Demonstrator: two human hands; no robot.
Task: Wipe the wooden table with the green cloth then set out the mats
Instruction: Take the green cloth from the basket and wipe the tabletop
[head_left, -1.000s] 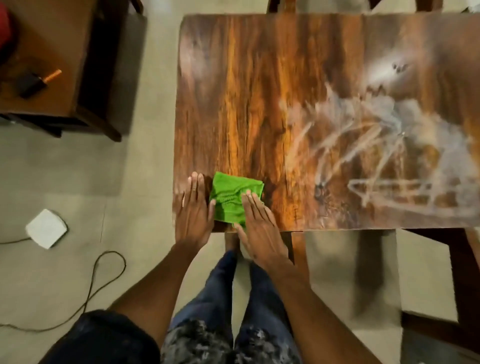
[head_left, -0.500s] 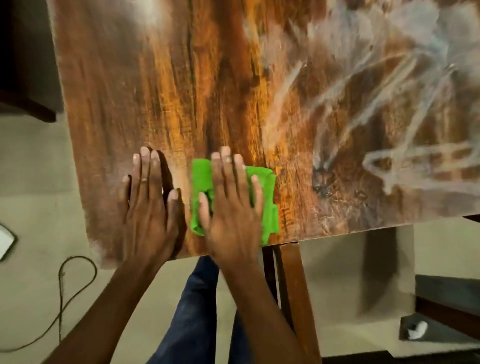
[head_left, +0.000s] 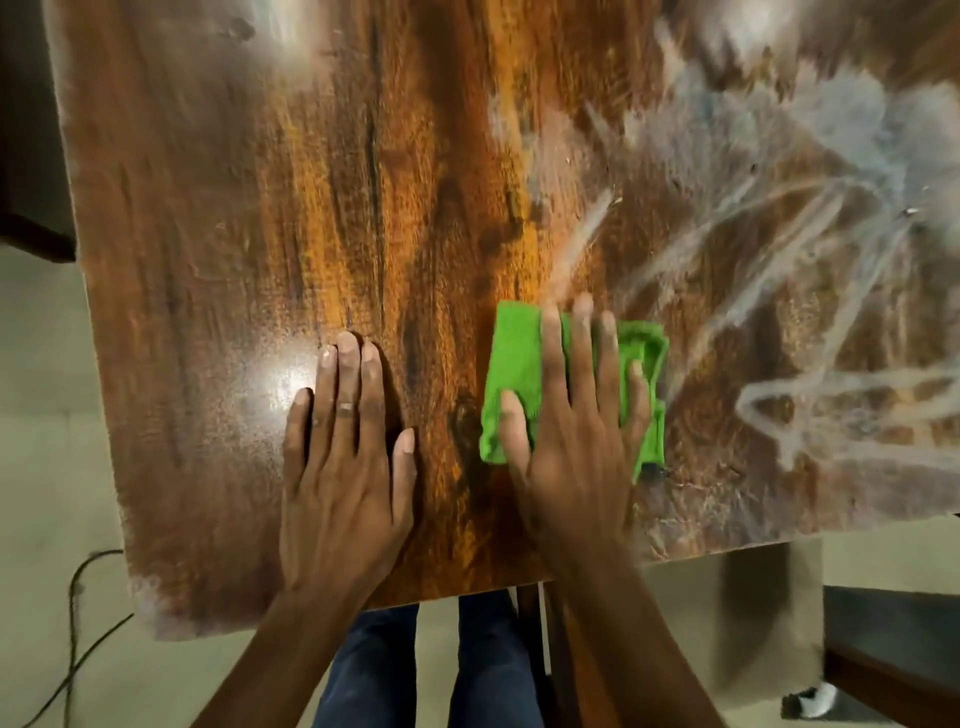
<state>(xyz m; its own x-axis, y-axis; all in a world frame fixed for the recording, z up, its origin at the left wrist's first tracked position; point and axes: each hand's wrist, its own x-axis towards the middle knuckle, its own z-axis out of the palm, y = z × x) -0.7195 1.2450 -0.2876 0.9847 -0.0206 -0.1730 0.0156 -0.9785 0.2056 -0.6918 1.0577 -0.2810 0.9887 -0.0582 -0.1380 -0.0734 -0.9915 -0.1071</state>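
Note:
The wooden table (head_left: 311, 208) fills most of the view, its near edge close to me. A folded green cloth (head_left: 519, 364) lies on it near that edge. My right hand (head_left: 571, 436) presses flat on the cloth, fingers spread over it. My left hand (head_left: 345, 457) rests flat on the bare wood to the left of the cloth, a ring on one finger, holding nothing. White smears (head_left: 779, 260) cover the table's right half, just right of the cloth. No mats are in view.
A dark cable (head_left: 78, 649) trails on the pale floor at lower left. A table leg (head_left: 535, 649) stands below the near edge beside my legs. Dark furniture (head_left: 883, 660) sits at lower right and another dark piece (head_left: 26, 156) at the left edge.
My right hand has slid onto the cloth and pushed it forward and to the right, toward the smears. My left hand stays flat on the wood. The view has moved closer over the table.

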